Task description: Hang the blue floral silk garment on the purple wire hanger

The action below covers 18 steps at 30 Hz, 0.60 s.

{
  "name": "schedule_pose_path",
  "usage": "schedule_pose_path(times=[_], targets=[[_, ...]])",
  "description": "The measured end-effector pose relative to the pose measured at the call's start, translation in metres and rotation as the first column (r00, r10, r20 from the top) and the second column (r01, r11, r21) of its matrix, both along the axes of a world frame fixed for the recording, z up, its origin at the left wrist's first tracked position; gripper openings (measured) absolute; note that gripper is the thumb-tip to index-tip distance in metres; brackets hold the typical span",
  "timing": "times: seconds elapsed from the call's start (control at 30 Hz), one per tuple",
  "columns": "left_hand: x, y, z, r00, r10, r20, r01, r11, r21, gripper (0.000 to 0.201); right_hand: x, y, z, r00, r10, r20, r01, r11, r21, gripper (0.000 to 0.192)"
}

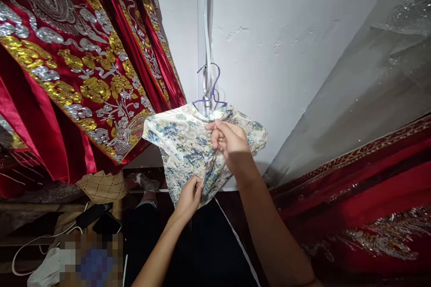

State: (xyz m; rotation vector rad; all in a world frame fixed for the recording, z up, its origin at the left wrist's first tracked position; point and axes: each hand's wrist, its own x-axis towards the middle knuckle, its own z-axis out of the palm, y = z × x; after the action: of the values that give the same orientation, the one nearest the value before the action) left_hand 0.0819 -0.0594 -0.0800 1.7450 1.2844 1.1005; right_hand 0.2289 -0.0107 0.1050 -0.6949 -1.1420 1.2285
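Note:
A short-sleeved floral shirt [185,139], cream with blue and yellow print, hangs in front of me on a purple hanger [214,87]. The hanger's hook is caught on a white strap [207,31] against the wall. Down at the lower front of the shirt, my left hand [189,195] is closed, pinching the fabric near its front edge. Just below the collar, my right hand [230,141] has thumb and forefinger pressed together and the other fingers curled. Whatever lies between those fingertips is too small to make out.
Red garments with gold and silver embroidery [94,89] hang at the left. Sheer grey fabric [323,112] and a red beaded garment [387,206] stand at the right. A phone [107,223], white cable [25,251] and quilted tan item [103,186] lie lower left.

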Motion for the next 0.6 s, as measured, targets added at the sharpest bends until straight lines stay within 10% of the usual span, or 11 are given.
schedule_pose_path(times=[0.2,0.33,0.47,0.6], targets=[[0.005,0.027,0.122,0.977,0.031,0.212,-0.112,0.917,0.382,0.034,0.0,-0.011,-0.006,0.995,-0.056,0.082,0.051,0.997,0.062,0.034],[0.015,0.042,0.191,0.999,0.043,0.032,-0.053,0.788,0.614,0.017,0.005,-0.011,0.005,0.99,-0.077,0.114,0.062,0.989,0.135,0.033],[0.02,0.043,0.212,0.987,0.137,-0.089,-0.033,0.698,0.716,0.016,0.005,0.005,-0.021,0.978,-0.115,0.172,0.091,0.986,0.14,0.032],[-0.015,0.043,0.213,0.943,0.233,0.237,-0.332,0.617,0.714,0.013,-0.003,0.009,-0.085,0.938,-0.02,0.346,0.039,0.998,-0.047,0.029]])
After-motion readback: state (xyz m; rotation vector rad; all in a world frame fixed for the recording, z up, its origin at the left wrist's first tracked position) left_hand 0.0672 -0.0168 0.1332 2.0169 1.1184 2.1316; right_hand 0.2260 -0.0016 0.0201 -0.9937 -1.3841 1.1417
